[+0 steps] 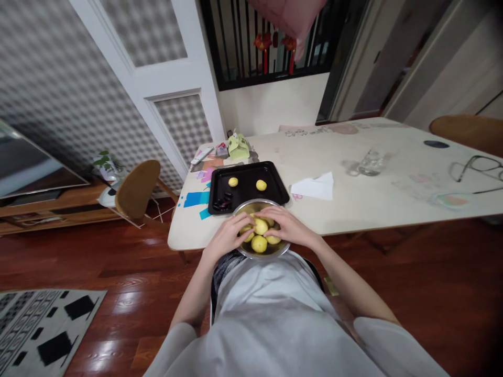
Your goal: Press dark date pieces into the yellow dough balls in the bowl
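A metal bowl (262, 256) with several yellow lemons rests at my lap, by the table's front edge. Both hands reach into it from either side. My left hand (231, 234) has its fingers curled against the left of the upper lemon (260, 226). From the other side, the thumb and fingers of my right hand (291, 226) close round the same lemon. Another lemon (259, 244) sits in the front of the bowl, below my fingers. Beyond the bowl lies a black tray (247, 175) with two lemons (233, 182) apart on it and several small dark things (223, 202) at its left.
On the white table (334, 214) are a folded white paper (313, 187), a drinking glass (371, 163), glasses (481, 165) and a dark oval thing (436, 144). A green box (238, 146) and a white remote (201, 155) are behind the tray. A wooden chair (137, 188) stands left.
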`<state>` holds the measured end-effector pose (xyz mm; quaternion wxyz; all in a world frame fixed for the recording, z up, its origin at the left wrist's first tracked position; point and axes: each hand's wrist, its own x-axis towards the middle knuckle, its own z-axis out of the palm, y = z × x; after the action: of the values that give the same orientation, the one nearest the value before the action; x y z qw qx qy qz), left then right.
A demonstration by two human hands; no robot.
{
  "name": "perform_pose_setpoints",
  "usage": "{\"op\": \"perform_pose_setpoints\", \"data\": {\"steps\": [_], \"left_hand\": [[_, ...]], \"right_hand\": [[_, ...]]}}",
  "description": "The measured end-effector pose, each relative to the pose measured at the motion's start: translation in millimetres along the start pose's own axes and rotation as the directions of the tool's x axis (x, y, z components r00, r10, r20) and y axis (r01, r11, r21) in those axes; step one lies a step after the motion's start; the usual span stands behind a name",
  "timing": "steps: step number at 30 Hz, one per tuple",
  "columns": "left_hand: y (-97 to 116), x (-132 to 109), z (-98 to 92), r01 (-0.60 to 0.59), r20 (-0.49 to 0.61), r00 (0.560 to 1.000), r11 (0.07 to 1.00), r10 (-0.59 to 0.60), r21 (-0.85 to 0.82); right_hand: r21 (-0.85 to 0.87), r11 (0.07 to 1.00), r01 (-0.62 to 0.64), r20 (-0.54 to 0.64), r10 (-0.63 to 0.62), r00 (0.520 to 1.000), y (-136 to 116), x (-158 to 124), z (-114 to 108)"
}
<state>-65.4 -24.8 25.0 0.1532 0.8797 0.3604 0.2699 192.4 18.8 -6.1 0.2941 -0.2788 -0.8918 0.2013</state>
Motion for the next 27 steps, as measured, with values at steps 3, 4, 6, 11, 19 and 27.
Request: {"op": "perform_pose_setpoints", "data": {"steps": [3, 4, 6, 11, 19, 27], "left_hand": [[-3, 1, 3.9, -0.001, -0.036, 0.999, 1.000, 0.000, -0.031], [-4, 1, 5.2, 0.001, -0.033, 0.999, 0.999, -0.002, -0.037], [-6, 2, 7.7, 0.007, -0.012, 1.000, 0.999, -0.008, -0.048], [-5, 4, 14.0, 0.028, 0.018, 0.999, 0.999, -0.027, -0.041], [0, 9, 16.9, 0.026, 0.011, 1.000, 0.998, -0.025, -0.053], [-4, 10, 18.8, 0.003, -0.016, 1.000, 0.996, -0.005, -0.084]], "right_hand": [[-0.085, 0.996, -0.039, -0.005, 0.039, 0.999, 3, -4, -4], [-0.108, 0.993, -0.048, -0.002, 0.048, 0.999, 3, -5, -5], [-0.143, 0.988, -0.057, 0.011, 0.059, 0.998, 2, -7, -6], [-0.179, 0.982, -0.058, 0.068, 0.072, 0.995, -2, -8, -7], [-0.217, 0.973, -0.083, -0.005, 0.084, 0.996, -7, -10, -8], [-0.215, 0.974, -0.068, 0.024, 0.075, 0.997, 2, -9, -7]]}}
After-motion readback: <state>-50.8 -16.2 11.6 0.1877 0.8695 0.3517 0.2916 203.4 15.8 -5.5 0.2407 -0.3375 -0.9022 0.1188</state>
